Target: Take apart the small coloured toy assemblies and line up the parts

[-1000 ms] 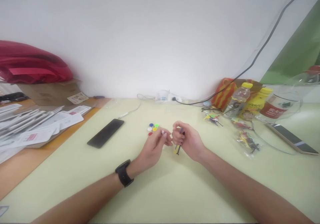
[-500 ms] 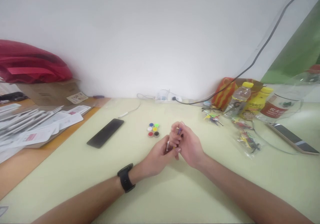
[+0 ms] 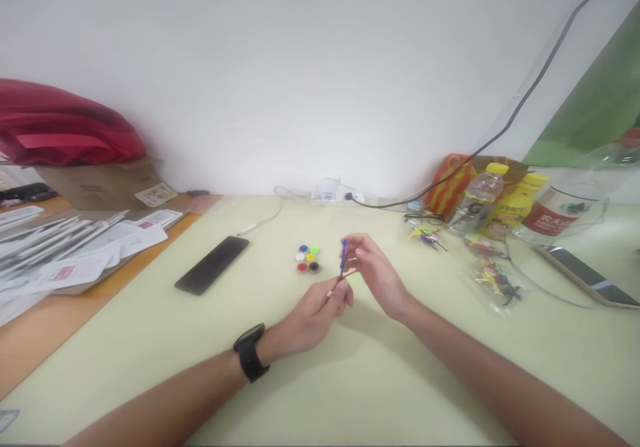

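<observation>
My left hand, with a black watch on its wrist, pinches a small cluster of thin coloured plastic pieces between thumb and fingers. A blue plastic stick stands upright above these fingertips. Beside it a thin red piece points right, and a bit of bright green shows below. My right hand is curled around the blue stick, fingertips at its upper part; the exact contact is hard to make out. Just left of the hands are several small round pots in different colours, grouped on the pale table.
A black phone lies to the left, near a white cable. Papers and a cardboard box are farther left. On the right are bagged small toys, glasses, bottles and another phone.
My hands were close together with fingers overlapping. My right hand has since drawn up and slightly apart, and the blue stick and red piece have come into view.
</observation>
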The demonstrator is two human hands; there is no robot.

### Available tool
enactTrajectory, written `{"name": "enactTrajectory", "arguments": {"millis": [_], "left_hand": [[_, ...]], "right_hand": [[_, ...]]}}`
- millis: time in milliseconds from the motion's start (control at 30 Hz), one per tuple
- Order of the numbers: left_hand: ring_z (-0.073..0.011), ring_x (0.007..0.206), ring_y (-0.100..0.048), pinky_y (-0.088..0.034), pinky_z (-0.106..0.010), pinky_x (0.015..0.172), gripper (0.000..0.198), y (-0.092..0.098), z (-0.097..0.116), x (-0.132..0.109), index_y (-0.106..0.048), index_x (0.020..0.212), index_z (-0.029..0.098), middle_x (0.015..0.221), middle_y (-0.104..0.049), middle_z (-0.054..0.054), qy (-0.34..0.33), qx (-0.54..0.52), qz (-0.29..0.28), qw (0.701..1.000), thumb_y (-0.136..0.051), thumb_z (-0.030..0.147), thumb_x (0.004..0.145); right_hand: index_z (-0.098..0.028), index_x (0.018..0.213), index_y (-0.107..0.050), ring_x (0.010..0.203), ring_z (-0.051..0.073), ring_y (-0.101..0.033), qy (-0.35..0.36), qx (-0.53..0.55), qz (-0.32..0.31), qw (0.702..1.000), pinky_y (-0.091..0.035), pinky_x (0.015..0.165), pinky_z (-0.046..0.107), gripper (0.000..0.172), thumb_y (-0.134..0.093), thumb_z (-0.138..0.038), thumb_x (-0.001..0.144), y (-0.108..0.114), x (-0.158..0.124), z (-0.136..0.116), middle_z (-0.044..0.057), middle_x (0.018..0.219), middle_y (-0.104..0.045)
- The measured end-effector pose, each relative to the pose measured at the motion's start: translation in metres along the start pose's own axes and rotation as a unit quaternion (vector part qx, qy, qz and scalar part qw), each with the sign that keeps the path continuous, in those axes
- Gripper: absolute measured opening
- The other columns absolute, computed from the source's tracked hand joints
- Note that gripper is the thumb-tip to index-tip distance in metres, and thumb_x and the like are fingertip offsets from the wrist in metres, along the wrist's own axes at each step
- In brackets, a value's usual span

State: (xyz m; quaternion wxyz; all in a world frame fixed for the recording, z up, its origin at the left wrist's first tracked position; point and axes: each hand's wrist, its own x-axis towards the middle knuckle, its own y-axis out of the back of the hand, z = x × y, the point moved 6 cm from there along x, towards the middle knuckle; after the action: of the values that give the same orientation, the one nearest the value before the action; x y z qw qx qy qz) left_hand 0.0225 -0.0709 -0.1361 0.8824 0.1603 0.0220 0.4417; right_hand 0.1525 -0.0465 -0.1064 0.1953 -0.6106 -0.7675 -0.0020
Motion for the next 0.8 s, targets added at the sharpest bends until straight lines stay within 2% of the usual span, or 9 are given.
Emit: {"name": "enactTrajectory", "arguments": {"millis": [67,167,233,333,533,667,800], "left_hand": [[-0.0118,0.06,-0.032,-0.028,-0.028,0.058,0.048,0.0,0.0,0.001,-0.053,0.087,0.019,0.067,-0.034,0.005,0.006,-0.031,-0.008,0.999,-0.031,0.055,0.11],[-0.0116,0.06,-0.031,-0.028,-0.029,0.059,0.048,-0.001,0.001,0.001,-0.049,0.084,0.019,0.067,-0.035,0.005,0.003,-0.051,-0.028,0.998,-0.031,0.055,0.11],[-0.0116,0.061,-0.033,-0.03,-0.029,0.06,0.048,-0.001,0.003,0.001,-0.047,0.081,0.019,0.067,-0.038,0.004,-0.003,-0.048,-0.032,0.998,-0.031,0.055,0.11],[-0.012,0.062,-0.036,-0.032,-0.029,0.061,0.05,0.002,0.005,0.002,-0.045,0.078,0.019,0.067,-0.041,0.003,-0.006,-0.043,-0.027,0.999,-0.031,0.055,0.11],[-0.0119,0.061,-0.039,-0.034,-0.028,0.061,0.052,0.006,0.008,0.003,-0.045,0.076,0.019,0.065,-0.045,0.003,0.005,-0.051,-0.006,0.999,-0.029,0.054,0.11],[-0.0116,0.059,-0.037,-0.033,-0.028,0.06,0.053,0.006,0.01,0.002,-0.044,0.074,0.019,0.063,-0.043,0.003,0.007,-0.053,0.002,0.999,-0.027,0.054,0.11],[-0.0114,0.057,-0.035,-0.031,-0.028,0.058,0.056,0.011,0.009,0.003,-0.043,0.07,0.019,0.06,-0.039,0.003,0.006,-0.048,0.039,0.998,-0.028,0.056,0.11]], "right_hand": [[-0.025,0.101,-0.063,0.084,0.018,-0.055,0.045,-0.071,0.012,0.996,-0.047,0.079,0.033,0.012,-0.06,-0.035,0.095,0.006,0.001,-0.006,0.002,0.093,-0.059],[-0.024,0.092,-0.064,0.083,0.019,-0.057,0.073,-0.174,-0.028,0.982,-0.046,0.077,0.034,0.009,-0.062,-0.031,0.096,0.004,-0.001,-0.013,0.002,0.088,-0.061],[-0.023,0.096,-0.066,0.083,0.019,-0.058,0.074,-0.207,-0.052,0.974,-0.045,0.077,0.034,0.009,-0.062,-0.032,0.097,0.001,-0.003,-0.016,0.003,0.089,-0.064],[-0.023,0.101,-0.065,0.079,0.018,-0.058,0.065,-0.225,-0.078,0.969,-0.045,0.075,0.034,0.01,-0.063,-0.033,0.098,-0.002,-0.004,-0.019,0.002,0.087,-0.065],[-0.021,0.091,-0.063,0.075,0.015,-0.057,0.007,-0.181,-0.152,0.972,-0.048,0.072,0.031,0.024,-0.069,-0.043,0.096,-0.001,0.001,-0.024,0.001,0.082,-0.062],[-0.02,0.088,-0.061,0.065,0.013,-0.054,-0.003,-0.142,-0.138,0.98,-0.047,0.063,0.029,0.029,-0.073,-0.045,0.093,0.01,0.007,-0.032,-0.001,0.075,-0.058],[-0.021,0.089,-0.06,0.062,0.013,-0.054,0.025,-0.119,-0.059,0.991,-0.046,0.06,0.029,0.028,-0.074,-0.044,0.093,0.028,0.013,-0.036,-0.001,0.074,-0.06]]}}
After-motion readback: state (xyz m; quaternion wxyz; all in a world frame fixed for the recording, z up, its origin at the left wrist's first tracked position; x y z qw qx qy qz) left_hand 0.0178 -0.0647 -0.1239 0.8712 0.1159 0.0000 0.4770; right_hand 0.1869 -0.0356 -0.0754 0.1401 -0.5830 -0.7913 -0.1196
